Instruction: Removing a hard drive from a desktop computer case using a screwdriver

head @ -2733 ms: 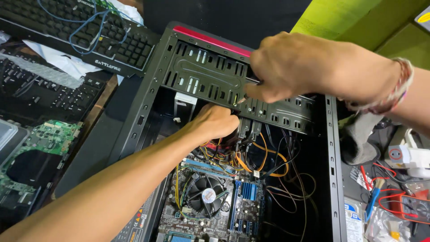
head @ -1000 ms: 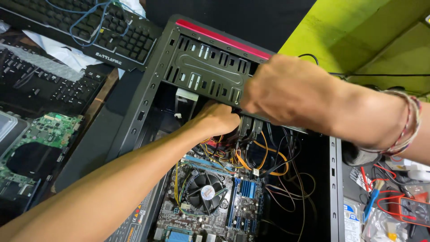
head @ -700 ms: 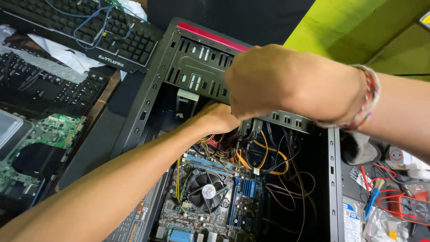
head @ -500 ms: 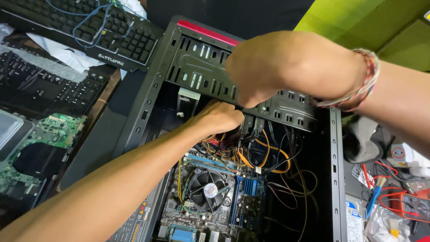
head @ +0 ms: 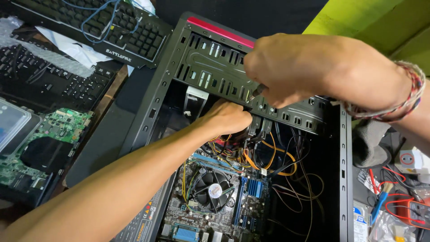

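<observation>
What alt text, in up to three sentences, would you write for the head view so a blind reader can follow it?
Two bare hands work inside an open black computer case: the left hand reaches under the drive cage among orange cables, while the right hand grips a thin tool against the cage. Below sits the motherboard fan; keyboards lie at left.

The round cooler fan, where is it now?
In the head view, the fan sits low in the open computer case, below the left hand, left of the blue slots.

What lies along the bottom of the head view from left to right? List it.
Green circuit board → left forearm → CPU cooler fan → blue memory slots → loose wires → blue-handled tool → red meter.
</observation>
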